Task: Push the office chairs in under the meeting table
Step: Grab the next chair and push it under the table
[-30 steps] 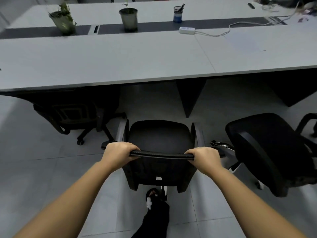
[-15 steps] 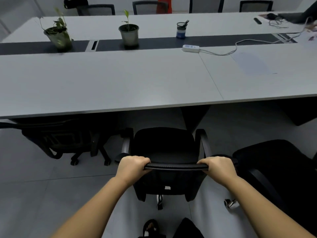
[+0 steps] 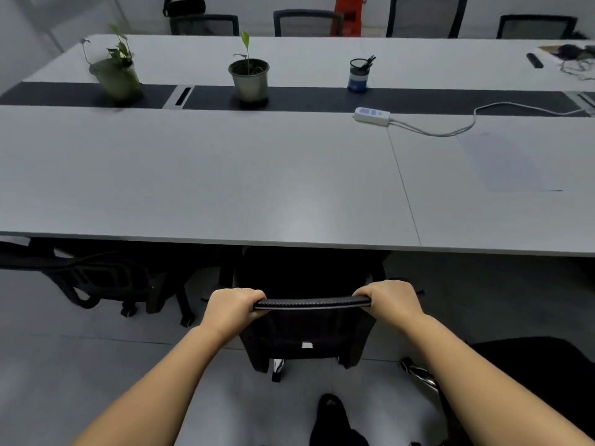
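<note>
Gripping the top rail of the black office chair (image 3: 306,329), the left hand (image 3: 231,309) and right hand (image 3: 391,300) clamp opposite ends so it rolls straight; its seat is already tucked beneath the meeting table (image 3: 225,188), plants further back.

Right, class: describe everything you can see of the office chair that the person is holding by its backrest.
The office chair is black, with a dark mesh-looking back topped by a curved rail. Its seat is mostly in shadow under the edge of the grey meeting table; its back remains outside. It stands upright on the tiled floor, and part of its base shows below. The left hand and right hand grip the rail's two ends. A small white tag shows low on the back.
</note>
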Available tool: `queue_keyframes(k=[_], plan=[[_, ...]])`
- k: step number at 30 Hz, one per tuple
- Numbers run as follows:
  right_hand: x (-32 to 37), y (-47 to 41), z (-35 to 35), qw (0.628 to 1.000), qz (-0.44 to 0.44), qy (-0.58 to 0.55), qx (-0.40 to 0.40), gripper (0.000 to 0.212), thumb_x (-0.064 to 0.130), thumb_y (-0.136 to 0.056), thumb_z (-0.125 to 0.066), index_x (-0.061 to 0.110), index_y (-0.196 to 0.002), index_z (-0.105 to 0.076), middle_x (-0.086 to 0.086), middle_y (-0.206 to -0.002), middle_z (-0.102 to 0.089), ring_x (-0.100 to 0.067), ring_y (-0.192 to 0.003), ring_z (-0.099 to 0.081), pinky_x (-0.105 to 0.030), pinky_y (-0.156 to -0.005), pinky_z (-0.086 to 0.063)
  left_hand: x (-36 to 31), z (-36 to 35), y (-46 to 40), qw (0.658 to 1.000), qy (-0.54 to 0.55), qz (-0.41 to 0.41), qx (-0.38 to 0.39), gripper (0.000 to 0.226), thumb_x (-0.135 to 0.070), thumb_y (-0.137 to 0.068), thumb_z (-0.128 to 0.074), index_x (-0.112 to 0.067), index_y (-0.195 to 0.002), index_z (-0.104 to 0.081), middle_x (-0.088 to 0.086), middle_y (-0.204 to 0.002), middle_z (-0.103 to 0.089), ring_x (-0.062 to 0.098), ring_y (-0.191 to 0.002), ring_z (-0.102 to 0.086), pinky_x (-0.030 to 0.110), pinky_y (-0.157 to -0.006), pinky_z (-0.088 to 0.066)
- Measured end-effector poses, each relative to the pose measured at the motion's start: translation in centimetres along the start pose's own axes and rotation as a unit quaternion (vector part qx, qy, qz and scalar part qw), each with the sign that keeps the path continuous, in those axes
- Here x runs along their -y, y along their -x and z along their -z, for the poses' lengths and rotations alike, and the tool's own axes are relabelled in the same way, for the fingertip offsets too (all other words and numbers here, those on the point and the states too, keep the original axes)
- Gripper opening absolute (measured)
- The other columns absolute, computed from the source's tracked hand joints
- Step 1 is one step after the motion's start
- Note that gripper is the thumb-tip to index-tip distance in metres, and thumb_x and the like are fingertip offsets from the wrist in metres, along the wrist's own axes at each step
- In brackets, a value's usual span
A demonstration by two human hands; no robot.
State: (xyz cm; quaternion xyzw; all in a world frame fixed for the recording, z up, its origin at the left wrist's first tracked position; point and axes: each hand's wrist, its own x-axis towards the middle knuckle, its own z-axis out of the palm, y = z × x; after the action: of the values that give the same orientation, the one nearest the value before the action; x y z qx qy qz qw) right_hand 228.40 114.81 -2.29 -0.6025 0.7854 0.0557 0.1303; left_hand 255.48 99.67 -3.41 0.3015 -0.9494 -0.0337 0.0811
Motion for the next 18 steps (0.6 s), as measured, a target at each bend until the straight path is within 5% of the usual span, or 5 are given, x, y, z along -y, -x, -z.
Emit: queue_keyframes(k=[6, 18], plan=[[-2.5, -4.6, 1.4, 1.000, -0.004, -0.026, 0.007, 0.023, 0.038, -0.089, -0.046, 0.043, -0.105, -0.061, 0.010, -0.089, -0.070, -0.014, -0.082, -0.062, -0.029, -0.065, -0.046, 0.5, 0.7, -6.3, 0.991, 0.016, 0.052, 0.121, 0.016, -0.041, -0.084, -0.057, -0.028, -0.090, -0.065, -0.005, -0.087, -0.070, 0.016, -0.085, -0.064, 0.027, -0.057, -0.032], [-3.3, -7.4, 1.6, 0.999, -0.019, -0.027, -0.002, 0.028, 0.027, -0.088, -0.045, 0.044, -0.104, -0.059, 0.011, -0.093, -0.068, -0.014, -0.082, -0.062, -0.029, -0.063, -0.046, 2.8, -0.8, -10.3, 0.988, -0.001, 0.046, 0.148, 0.018, -0.040, -0.086, -0.053, -0.033, -0.099, -0.062, -0.010, -0.099, -0.069, 0.013, -0.092, -0.062, 0.031, -0.067, -0.045]])
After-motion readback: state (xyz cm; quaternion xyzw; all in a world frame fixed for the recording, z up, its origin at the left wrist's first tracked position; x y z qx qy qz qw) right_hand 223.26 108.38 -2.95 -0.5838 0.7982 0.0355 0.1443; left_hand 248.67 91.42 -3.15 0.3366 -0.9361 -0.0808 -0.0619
